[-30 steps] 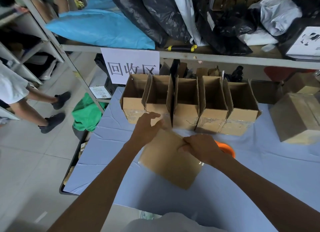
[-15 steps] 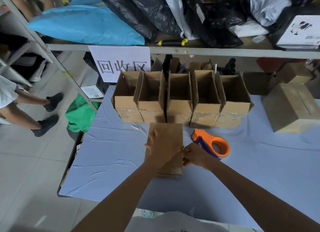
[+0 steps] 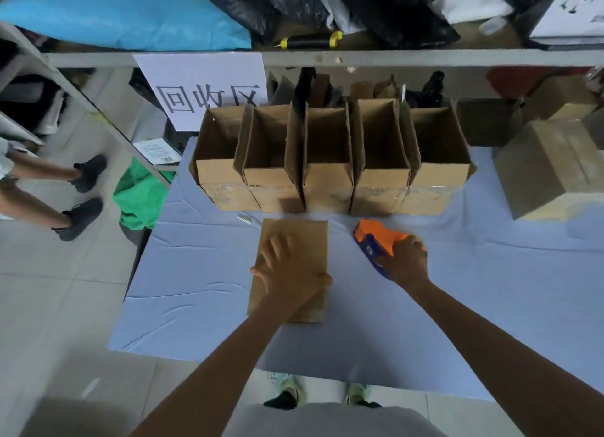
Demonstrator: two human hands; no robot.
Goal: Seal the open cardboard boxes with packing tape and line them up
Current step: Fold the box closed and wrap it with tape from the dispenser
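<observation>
Our blue-covered tabletop (image 3: 202, 273) carries five open cardboard boxes (image 3: 330, 162) in a touching row along its far edge. Nearer us lies a closed box (image 3: 304, 237), our left hand (image 3: 291, 270) flat on it, fingers (image 3: 277, 244) spread. Just beside it, our right hand (image 3: 405, 260) has its fingers wrapped around the orange tape dispenser (image 3: 376, 237).

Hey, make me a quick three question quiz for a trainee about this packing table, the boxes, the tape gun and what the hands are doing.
1. How many open boxes stand in the row at the back of the table?
2. True or false: the left hand lies flat on the closed box.
3. The right hand grips: A) the yellow-tipped tool B) the orange tape dispenser C) the paper sign

Key: 1. five; 2. true; 3. B
</observation>
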